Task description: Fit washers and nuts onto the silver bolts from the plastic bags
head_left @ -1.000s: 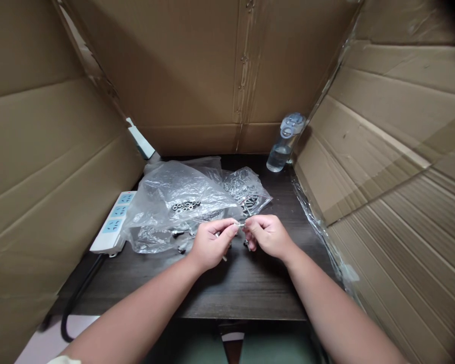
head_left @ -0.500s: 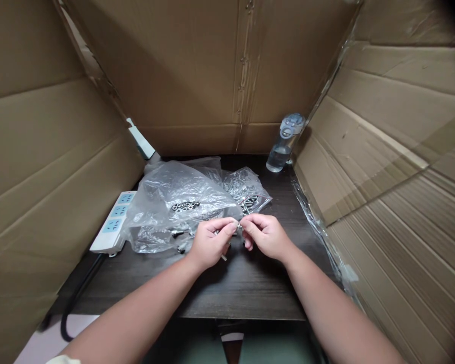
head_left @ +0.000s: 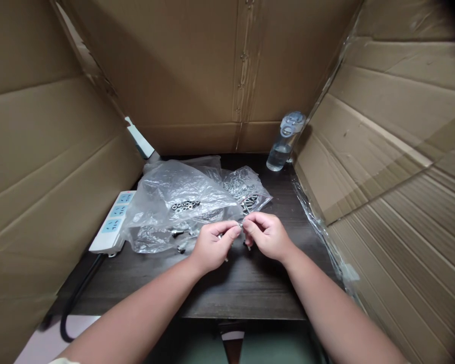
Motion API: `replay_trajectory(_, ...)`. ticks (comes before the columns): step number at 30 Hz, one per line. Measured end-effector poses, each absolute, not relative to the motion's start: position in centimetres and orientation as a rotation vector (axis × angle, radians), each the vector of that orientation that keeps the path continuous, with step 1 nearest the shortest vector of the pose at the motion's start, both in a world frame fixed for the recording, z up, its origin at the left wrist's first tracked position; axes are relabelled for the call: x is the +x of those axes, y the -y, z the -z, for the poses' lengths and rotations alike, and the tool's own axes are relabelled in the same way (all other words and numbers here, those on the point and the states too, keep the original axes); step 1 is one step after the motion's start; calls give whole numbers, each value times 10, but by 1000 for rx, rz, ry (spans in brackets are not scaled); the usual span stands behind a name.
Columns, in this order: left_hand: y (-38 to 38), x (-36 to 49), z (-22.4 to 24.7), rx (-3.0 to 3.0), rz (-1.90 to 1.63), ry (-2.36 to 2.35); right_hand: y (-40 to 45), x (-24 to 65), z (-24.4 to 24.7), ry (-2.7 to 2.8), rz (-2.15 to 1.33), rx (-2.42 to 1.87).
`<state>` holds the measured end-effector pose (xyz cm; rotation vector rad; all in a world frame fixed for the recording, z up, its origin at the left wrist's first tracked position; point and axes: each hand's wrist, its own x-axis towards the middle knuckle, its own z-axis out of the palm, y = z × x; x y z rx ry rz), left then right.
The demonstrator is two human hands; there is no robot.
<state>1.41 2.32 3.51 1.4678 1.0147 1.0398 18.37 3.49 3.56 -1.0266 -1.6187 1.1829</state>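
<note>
Near the middle of the table, my left hand (head_left: 211, 245) and my right hand (head_left: 267, 235) meet fingertip to fingertip. Both are closed in a pinch on a small shiny metal fastener (head_left: 240, 225), mostly hidden by the fingers. Below my left palm the end of a thin metal shaft (head_left: 226, 259) pokes out. Another small metal end (head_left: 249, 247) shows under my right fingers. Just beyond lies a clear plastic bag (head_left: 147, 202), with several nuts (head_left: 185, 205) grouped at it. Dark-headed bolts (head_left: 177, 233) lie at its near edge.
A second clear bag (head_left: 244, 182) holds many metal screws behind my hands. A water bottle (head_left: 282, 144) stands at the back right. On the left are a power strip (head_left: 111, 225) and its black cable (head_left: 78, 293). Cardboard walls (head_left: 182, 91) enclose the dark table (head_left: 246, 298).
My hands stay pinched together at nearly the same spot. The fingertips have shifted slightly right, and the shaft under my left palm shows less. A small metal end now shows below my right fingers.
</note>
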Motion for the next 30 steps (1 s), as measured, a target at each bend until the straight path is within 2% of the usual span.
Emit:
replay_trajectory(3,-23,15,-33,1467,-1063,-1045,-37,186,-33,1657,-1162,-1079)
replay_trajectory(10,-23,14,-35,1510,-1058,-1015,-35,186,-40,1450,-1395,-888)
replay_trajectory(17,-23,15,-45,1707,-1069,-995,-37,189,-38,1545,-1444,-1079)
replay_trajectory(21,-23,14,-40,1604,-1047,-1031,-37,190,-40,1391,-1560,-933)
replay_trajectory(25,-23,13,-39,1576,-1039,-1025,-35,191,-43,1396,-1578,-854)
replay_trajectory(30,-23,14,-41,1696,-1097,-1030,-35,188,-40,1492,-1447,-1058)
